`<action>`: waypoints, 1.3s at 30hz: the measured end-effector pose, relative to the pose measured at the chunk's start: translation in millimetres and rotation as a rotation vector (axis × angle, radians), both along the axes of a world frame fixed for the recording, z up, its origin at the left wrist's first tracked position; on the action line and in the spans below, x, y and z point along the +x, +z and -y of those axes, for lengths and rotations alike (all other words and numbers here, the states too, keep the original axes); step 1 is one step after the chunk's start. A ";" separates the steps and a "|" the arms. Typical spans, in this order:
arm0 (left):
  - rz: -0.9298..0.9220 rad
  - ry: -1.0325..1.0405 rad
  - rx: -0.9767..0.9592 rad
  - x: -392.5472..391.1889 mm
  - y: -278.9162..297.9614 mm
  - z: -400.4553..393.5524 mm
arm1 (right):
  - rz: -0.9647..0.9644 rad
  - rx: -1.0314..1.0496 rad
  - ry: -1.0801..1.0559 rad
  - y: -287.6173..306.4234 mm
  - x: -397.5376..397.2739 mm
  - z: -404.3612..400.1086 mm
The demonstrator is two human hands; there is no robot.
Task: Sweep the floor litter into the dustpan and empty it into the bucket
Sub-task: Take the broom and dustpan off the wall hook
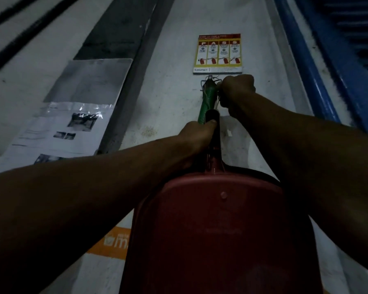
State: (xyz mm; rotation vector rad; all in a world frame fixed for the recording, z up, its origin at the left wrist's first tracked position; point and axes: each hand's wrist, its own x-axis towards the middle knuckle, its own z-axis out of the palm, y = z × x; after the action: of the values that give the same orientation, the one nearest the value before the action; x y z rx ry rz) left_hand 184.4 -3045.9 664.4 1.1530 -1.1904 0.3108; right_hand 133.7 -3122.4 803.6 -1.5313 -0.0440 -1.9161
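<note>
— Nearest the cam, what's what?
— Red dustpan [217, 230] hangs flat vs the wall, pan low, long axis running straight up. Left hand [197, 137] grips its black handle [213, 117] w/ the green broom handle [207, 98] alongside.
— Right hand?
— Right hand [237, 90] is farther up, fingers curled, pinching string at the wall hook [208, 78]. Hook sits just above the left hand, so prob. the loop goes on or off there. PASS poster [218, 53] beyond. Bucket not in view.
</note>
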 end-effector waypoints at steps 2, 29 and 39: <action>0.003 0.006 -0.003 -3.0 5.5 -0.7 | 0.050 0.001 0.055 4.2 -1.8 -0.3; -0.130 -0.128 0.055 7.8 -100.3 -57.9 | -0.115 0.029 0.125 -109.3 -7.1 -55.7; -0.251 -0.193 0.189 6.8 -223.9 -83.8 | -0.192 0.262 0.344 -237.4 -5.9 -79.0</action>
State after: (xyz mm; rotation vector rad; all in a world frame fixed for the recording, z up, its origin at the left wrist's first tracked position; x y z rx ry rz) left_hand 191.2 -2962.2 440.6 1.1898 -1.1141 -0.0938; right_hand 127.8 -3043.4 566.1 -1.4185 0.0258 -1.4407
